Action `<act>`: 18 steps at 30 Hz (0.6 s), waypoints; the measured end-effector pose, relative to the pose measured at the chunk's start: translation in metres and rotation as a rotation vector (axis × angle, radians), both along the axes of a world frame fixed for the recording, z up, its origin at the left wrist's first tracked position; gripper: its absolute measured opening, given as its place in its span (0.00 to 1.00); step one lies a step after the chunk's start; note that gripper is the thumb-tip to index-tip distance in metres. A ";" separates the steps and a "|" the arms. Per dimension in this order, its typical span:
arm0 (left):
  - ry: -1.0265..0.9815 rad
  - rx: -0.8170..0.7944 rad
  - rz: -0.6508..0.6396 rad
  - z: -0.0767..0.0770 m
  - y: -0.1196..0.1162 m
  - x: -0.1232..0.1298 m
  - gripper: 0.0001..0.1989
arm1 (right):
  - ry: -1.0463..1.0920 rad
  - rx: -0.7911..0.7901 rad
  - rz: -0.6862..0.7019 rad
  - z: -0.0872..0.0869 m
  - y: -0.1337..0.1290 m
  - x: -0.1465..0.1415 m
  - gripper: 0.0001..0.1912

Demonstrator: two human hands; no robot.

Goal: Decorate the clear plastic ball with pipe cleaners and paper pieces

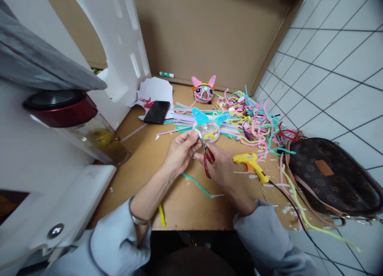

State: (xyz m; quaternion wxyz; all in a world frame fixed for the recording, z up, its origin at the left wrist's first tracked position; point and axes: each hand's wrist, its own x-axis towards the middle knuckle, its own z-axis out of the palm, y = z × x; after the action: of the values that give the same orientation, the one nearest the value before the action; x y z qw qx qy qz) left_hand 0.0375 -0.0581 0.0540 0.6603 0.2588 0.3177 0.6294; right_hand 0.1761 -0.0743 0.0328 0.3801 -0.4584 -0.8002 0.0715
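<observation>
My right hand [222, 168] grips red-handled scissors [206, 160], their blades angled up and left. Close to the blades, my left hand [180, 151] pinches a small white piece [198, 133] between thumb and fingers; its exact kind is unclear. Just beyond both hands sits a clear round craft piece [211, 129] with blue fuzzy ears and a yellow curve on its front. Behind it stands a finished-looking pink-eared animal head [204, 91] with large eyes. A teal pipe cleaner [196, 183] lies below my hands.
Straight pipe cleaners [182, 117] and a tangled pile [254, 116] lie behind. A yellow glue gun [251, 164] with a black cord is at right, beside a brown handbag [335, 176]. Left are a black phone [156, 112], white paper [160, 90] and a tilted-looking glass bottle [104, 140].
</observation>
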 end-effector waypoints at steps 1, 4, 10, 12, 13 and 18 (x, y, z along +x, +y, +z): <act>0.002 0.003 0.002 0.000 0.000 0.000 0.18 | -0.009 0.002 0.000 0.000 0.000 0.000 0.14; 0.008 0.018 -0.004 0.000 0.000 -0.001 0.20 | -0.016 0.016 -0.009 0.000 0.000 0.000 0.15; 0.079 0.040 -0.029 0.000 -0.002 0.001 0.22 | 0.021 0.000 -0.031 0.000 0.001 0.001 0.14; 0.103 0.054 -0.030 -0.001 -0.003 0.002 0.22 | 0.036 0.001 -0.035 0.001 0.001 0.002 0.15; 0.111 0.059 -0.027 -0.001 -0.003 0.002 0.22 | 0.041 0.003 -0.035 0.001 0.001 0.002 0.15; 0.129 0.060 -0.016 -0.002 -0.003 0.002 0.22 | 0.057 0.008 -0.024 0.001 0.002 0.002 0.16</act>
State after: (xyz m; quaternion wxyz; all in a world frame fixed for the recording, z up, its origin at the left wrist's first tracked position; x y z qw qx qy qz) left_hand 0.0393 -0.0614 0.0518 0.6353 0.3208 0.3387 0.6154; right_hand 0.1782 -0.0722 0.0337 0.4055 -0.4643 -0.7837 0.0765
